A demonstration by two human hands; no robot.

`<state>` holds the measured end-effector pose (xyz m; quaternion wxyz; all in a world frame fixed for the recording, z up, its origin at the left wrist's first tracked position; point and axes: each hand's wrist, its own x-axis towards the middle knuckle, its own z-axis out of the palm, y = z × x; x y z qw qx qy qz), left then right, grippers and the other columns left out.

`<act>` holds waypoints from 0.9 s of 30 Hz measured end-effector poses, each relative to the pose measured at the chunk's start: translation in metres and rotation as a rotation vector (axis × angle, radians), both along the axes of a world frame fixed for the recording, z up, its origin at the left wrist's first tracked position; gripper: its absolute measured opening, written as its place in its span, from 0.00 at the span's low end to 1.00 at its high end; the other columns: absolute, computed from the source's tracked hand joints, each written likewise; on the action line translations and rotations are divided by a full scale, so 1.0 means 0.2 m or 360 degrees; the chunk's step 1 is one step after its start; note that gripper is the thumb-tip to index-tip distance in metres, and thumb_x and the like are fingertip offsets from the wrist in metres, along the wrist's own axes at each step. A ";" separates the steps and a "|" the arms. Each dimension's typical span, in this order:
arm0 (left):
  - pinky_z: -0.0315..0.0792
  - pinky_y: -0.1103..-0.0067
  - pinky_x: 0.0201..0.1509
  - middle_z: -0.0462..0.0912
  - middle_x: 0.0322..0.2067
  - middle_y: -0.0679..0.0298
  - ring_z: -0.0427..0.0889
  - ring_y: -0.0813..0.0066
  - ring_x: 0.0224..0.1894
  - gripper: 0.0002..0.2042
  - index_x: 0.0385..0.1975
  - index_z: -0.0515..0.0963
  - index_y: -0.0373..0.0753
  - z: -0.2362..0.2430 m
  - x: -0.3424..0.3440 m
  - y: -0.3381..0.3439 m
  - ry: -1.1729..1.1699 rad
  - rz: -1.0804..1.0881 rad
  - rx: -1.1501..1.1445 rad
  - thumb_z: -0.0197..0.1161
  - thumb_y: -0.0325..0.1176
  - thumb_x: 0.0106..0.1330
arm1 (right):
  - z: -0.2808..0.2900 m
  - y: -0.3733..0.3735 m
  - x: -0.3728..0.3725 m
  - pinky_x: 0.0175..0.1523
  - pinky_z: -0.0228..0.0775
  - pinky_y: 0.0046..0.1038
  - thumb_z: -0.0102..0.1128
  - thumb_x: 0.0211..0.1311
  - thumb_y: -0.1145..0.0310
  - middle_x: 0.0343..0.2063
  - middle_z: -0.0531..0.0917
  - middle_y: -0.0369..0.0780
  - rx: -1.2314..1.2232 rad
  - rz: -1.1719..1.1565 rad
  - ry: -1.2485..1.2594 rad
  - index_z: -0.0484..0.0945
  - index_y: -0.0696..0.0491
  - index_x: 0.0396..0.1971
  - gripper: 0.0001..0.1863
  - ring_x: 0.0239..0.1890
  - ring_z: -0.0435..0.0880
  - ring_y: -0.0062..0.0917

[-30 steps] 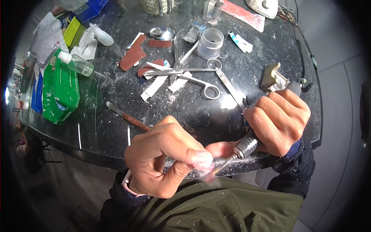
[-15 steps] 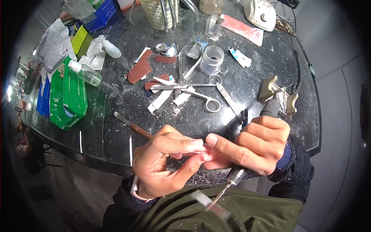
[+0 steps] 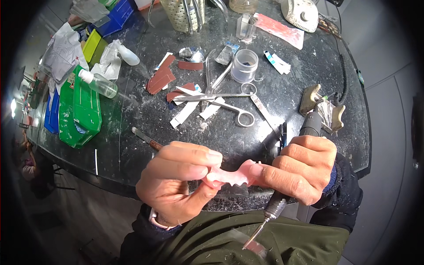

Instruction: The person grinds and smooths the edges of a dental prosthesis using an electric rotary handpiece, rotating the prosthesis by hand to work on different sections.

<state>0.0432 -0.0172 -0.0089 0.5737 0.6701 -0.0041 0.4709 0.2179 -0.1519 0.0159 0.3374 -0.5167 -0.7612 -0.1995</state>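
A pink denture base [image 3: 236, 177] with a scalloped edge is stretched between my two hands above the table's near edge. My left hand [image 3: 179, 179] pinches one end of it between thumb and fingers. Wrapped in my right hand [image 3: 298, 170] is a black rotary handpiece [image 3: 276, 204], while the thumb presses on the denture base's other end. From the handpiece's tip a thin metal mandrel [image 3: 256, 236] points down toward my olive apron, carrying a blurred strip of sandpaper [image 3: 255, 248]. My right fingers hide the middle of the handpiece.
Scissors [image 3: 216, 97], brown sandpaper pieces [image 3: 161, 79] and a clear cup [image 3: 244, 66] lie beyond my hands. A wooden-handled knife [image 3: 145, 138] is beside my left hand. A bur stand [image 3: 333, 119] is at right; green boxes [image 3: 79, 115] and a spray bottle [image 3: 99, 85] at left.
My hands have drawn apart, the left one moving left, and the denture base between them now shows. The handpiece tip has shifted slightly lower and right.
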 end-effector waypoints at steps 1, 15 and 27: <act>0.80 0.77 0.37 0.82 0.37 0.52 0.83 0.65 0.38 0.14 0.41 0.73 0.34 -0.01 -0.01 0.01 -0.0012 -0.0021 -0.0023 0.65 0.16 0.57 | 0.00 0.00 0.00 0.19 0.48 0.17 0.67 0.49 0.68 0.13 0.62 0.25 0.0033 -0.0008 0.0006 0.83 0.52 0.41 0.16 0.14 0.61 0.12; 0.77 0.78 0.48 0.77 0.42 0.52 0.81 0.73 0.42 0.13 0.36 0.77 0.31 -0.01 -0.06 0.02 0.0153 -0.0725 -0.1012 0.72 0.33 0.59 | 0.05 -0.05 -0.02 0.25 0.65 0.21 0.70 0.46 0.72 0.16 0.74 0.31 -0.0151 -0.0083 -0.0149 0.77 0.55 0.44 0.22 0.18 0.74 0.19; 0.77 0.78 0.50 0.71 0.41 0.60 0.77 0.78 0.42 0.10 0.39 0.75 0.35 0.00 -0.04 0.02 0.0265 -0.0973 -0.1146 0.69 0.28 0.62 | 0.06 -0.06 -0.03 0.28 0.66 0.22 0.69 0.43 0.71 0.15 0.74 0.31 -0.0208 -0.0103 -0.0148 0.79 0.56 0.41 0.20 0.19 0.76 0.21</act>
